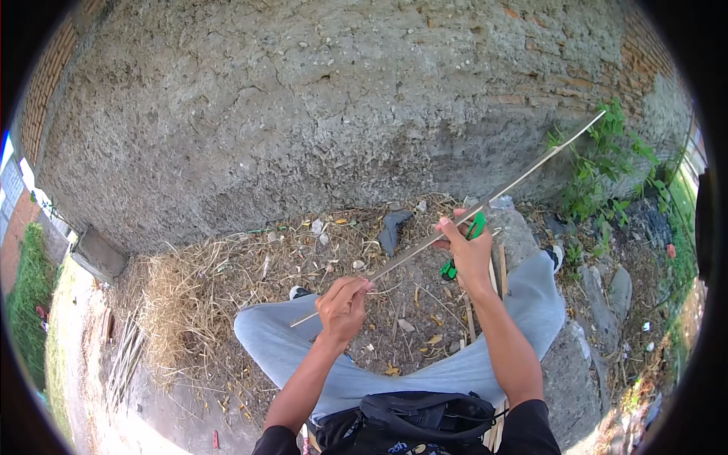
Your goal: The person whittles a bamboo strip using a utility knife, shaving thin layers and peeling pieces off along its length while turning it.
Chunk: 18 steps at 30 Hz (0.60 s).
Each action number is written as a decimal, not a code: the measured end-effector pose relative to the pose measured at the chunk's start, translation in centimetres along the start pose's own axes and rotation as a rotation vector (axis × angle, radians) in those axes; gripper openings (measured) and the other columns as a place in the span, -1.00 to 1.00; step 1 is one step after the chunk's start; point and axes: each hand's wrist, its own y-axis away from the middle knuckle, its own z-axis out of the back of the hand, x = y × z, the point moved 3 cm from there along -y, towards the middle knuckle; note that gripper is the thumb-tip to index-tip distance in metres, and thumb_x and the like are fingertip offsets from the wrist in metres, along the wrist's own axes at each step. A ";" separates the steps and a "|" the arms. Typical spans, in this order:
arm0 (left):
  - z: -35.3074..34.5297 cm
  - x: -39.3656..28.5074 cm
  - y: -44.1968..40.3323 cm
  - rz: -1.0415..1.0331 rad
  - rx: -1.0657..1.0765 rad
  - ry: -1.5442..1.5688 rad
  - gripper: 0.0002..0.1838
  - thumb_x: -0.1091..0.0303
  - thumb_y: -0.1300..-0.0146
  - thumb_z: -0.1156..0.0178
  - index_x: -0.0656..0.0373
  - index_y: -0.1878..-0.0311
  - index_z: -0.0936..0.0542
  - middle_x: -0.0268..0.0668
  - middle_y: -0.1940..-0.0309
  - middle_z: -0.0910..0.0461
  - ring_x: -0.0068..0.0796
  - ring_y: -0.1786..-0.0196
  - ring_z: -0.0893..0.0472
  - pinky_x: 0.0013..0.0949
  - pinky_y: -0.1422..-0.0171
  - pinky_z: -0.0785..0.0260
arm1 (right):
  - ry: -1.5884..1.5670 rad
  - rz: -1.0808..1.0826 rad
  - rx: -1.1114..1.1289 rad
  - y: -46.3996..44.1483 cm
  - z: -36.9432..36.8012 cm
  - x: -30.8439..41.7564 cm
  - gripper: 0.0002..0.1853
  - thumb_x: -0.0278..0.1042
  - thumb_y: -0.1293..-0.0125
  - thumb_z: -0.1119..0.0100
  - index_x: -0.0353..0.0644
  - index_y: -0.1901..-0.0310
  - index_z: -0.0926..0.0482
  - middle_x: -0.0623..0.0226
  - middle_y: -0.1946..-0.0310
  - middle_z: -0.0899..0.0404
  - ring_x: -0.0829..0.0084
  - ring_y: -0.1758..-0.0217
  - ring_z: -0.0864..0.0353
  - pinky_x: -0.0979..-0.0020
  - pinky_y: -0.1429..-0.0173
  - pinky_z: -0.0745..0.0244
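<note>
A long thin strip (523,177) runs diagonally from above my left thigh up to the green plant at the right. My left hand (341,309) is closed round its lower part, with the pale end sticking out beyond. Further up the strip, my right hand (466,250) holds a green-handled tool (476,225) against it, the thumb lying on the strip. The tool's blade, if it has one, is hard to make out. Below my right hand, another green and black object (449,270) lies on the ground.
A rough wall (326,114) stands in front. Dry straw (178,311) is piled at the left, and a leafy plant (607,163) grows at the right. Stones and dry leaves litter the soil between my legs. A black bag (425,417) rests at my waist.
</note>
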 end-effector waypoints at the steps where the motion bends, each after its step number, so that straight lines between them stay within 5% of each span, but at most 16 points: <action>1: -0.1 0.3 0.0 0.124 0.001 0.072 -0.87 0.60 -0.12 -0.37 0.23 0.25 -0.68 -0.25 0.34 -0.68 -0.46 0.31 -0.68 -0.46 0.27 -0.50 | 0.002 0.000 -0.001 -0.1 0.0 0.0 -0.63 -0.47 -0.30 -0.29 -0.34 -0.06 -0.39 0.22 0.33 -0.62 0.42 0.26 -0.68 0.37 0.28 -0.69; 4: -0.9 1.9 0.0 0.356 -0.050 0.350 -0.96 0.59 -0.24 -0.28 0.25 0.26 -0.66 -0.26 0.37 -0.69 -0.56 0.31 -0.65 -0.47 0.21 -0.49 | 0.011 0.037 -0.028 -0.3 0.1 0.1 -0.60 -0.38 -0.22 -0.41 -0.34 0.04 -0.42 0.33 0.46 -0.55 0.49 0.39 -0.66 0.42 0.36 -0.71; 7: -1.0 2.8 -0.7 0.503 0.228 0.234 -0.83 0.47 -0.40 -0.14 0.31 0.30 -0.63 -0.21 0.32 -0.68 -0.56 0.29 -0.63 -0.42 0.12 -0.51 | 0.108 0.046 -0.072 -0.5 0.5 0.1 -0.60 -0.33 -0.19 -0.45 -0.34 0.11 -0.44 0.34 0.46 -0.55 0.54 0.48 -0.62 0.45 0.41 -0.69; 11: -0.2 5.6 -0.7 0.611 0.262 0.171 -0.72 0.25 -0.46 -0.08 0.26 0.20 -0.64 -0.22 0.31 -0.68 -0.49 0.26 -0.65 -0.42 0.20 -0.45 | 0.152 0.058 -0.112 -1.6 1.6 -0.8 -0.64 -0.33 -0.18 -0.46 -0.31 0.18 -0.45 0.36 0.44 -0.54 0.55 0.46 -0.61 0.49 0.48 -0.63; 14: 0.5 3.3 -2.0 0.478 0.115 0.196 -0.65 0.16 -0.49 -0.04 0.31 0.01 -0.54 -0.09 0.17 -0.64 -0.44 0.26 -0.65 -0.35 0.09 -0.51 | 0.177 0.073 -0.144 -1.4 1.5 -0.8 -0.63 -0.30 -0.17 -0.47 -0.31 0.22 -0.45 0.38 0.47 -0.53 0.56 0.52 -0.59 0.49 0.50 -0.61; 16: 0.4 0.5 -2.9 0.080 0.195 -0.243 -0.59 0.14 -0.42 -0.13 0.28 -0.13 -0.46 -0.05 0.16 -0.64 -0.35 0.21 -0.66 -0.33 0.08 -0.50 | 0.182 0.084 -0.163 -1.1 1.1 -0.6 -0.64 -0.30 -0.17 -0.47 -0.30 0.22 -0.45 0.38 0.47 -0.53 0.56 0.51 -0.59 0.50 0.49 -0.61; 18: 0.2 -0.7 -3.2 0.018 0.276 -0.223 -0.62 0.19 -0.38 -0.19 0.31 -0.08 -0.50 -0.04 0.16 -0.64 -0.29 0.16 -0.67 -0.33 0.05 -0.50 | 0.197 0.076 -0.210 -0.7 0.8 -0.3 -0.64 -0.30 -0.18 -0.47 -0.28 0.21 -0.46 0.40 0.47 -0.53 0.58 0.49 -0.58 0.50 0.48 -0.59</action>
